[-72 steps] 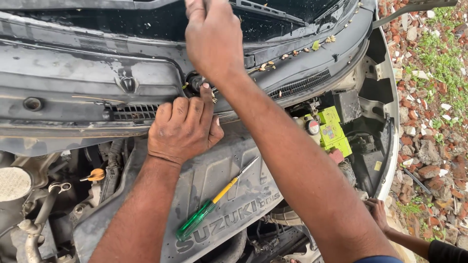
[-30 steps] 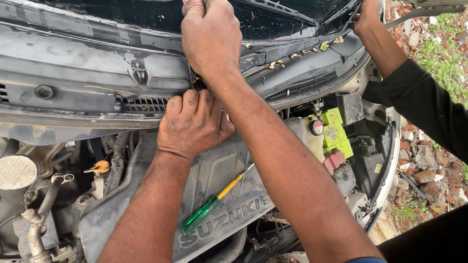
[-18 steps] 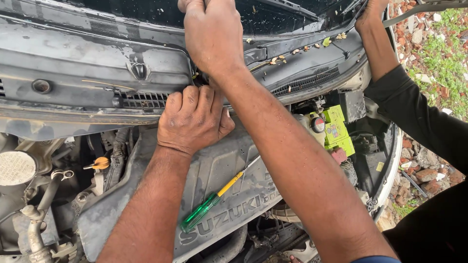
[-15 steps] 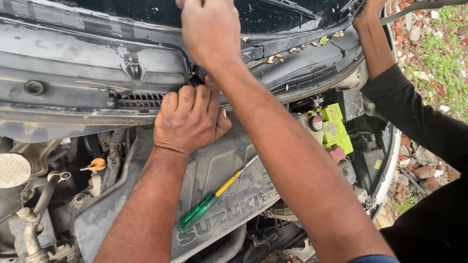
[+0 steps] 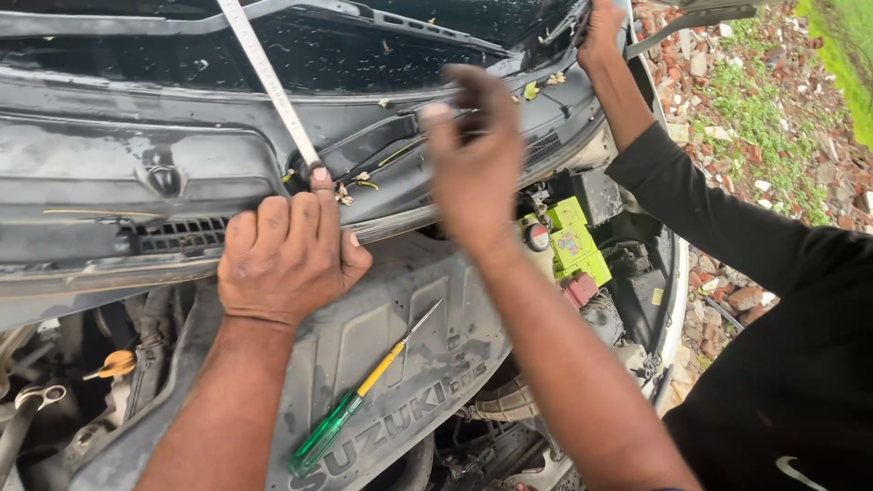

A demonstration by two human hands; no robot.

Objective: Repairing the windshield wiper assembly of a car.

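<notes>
Outdoor car repair spot. Open engine bay (image 5: 391,364) under both hands. Rubble and grass (image 5: 773,118) beyond the right hand (image 5: 473,168).

Outdoors in daylight: rubble ground (image 5: 727,82) of broken bricks and stones lies well right of the hands, with a grass strip (image 5: 841,55) beyond it at the upper right edge.
</notes>
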